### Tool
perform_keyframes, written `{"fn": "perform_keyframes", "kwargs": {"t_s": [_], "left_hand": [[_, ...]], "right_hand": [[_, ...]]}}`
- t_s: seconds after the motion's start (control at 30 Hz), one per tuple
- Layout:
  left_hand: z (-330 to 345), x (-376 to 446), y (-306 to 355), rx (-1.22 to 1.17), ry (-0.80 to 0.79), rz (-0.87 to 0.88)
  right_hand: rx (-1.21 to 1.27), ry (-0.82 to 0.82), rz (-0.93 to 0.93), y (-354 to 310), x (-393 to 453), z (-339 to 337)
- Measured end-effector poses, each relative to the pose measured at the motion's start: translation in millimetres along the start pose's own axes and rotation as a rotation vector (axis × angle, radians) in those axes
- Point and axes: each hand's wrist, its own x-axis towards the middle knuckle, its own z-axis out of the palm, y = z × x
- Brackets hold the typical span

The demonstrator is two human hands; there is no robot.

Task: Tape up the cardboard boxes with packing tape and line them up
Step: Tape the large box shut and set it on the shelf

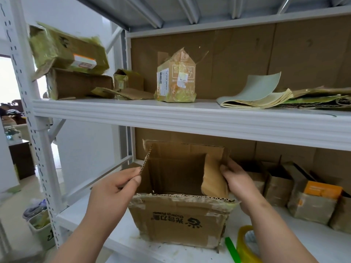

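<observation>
Cardboard, worn and patched with old tape, makes up the open box (180, 221) standing on the lower white shelf (91, 223); nothing shows inside it, though its floor is hidden behind the front wall. Left hand (115, 188) pinches the edge of the left flap, while right hand (237, 179) grips the bent right flap. A yellowish tape roll (245, 243) lies just right of the box, cut off by the frame edge. Further right, small boxes (311, 204) stand in a row, their contents hard to make out.
</observation>
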Motion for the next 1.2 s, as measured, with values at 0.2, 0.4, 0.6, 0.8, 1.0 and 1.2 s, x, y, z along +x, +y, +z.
{"fn": "perform_keyframes", "kwargs": {"t_s": [0.2,0.4,0.6,0.8,1.0,1.2], "left_hand": [[-7,16,-5,0.048,-0.275,-0.176],[-20,29,-12,0.008,-0.639,-0.224],[-20,32,-22,-0.115,-0.492,-0.268],[9,29,-35,-0.155,-0.153,-0.291],[14,33,-38,0.068,-0.095,-0.157],[17,49,-42,0.173,-0.211,-0.146]], "right_hand": [[0.111,-0.039,-0.054,10,-9,8],[0.112,-0.176,-0.034,17,-25,0],[0.107,-0.208,0.104,20,-29,-8],[0.241,-0.189,0.115,32,-37,-4],[0.231,-0.09,0.022,23,-43,12],[0.134,-0.08,-0.032,17,-34,13]]}}
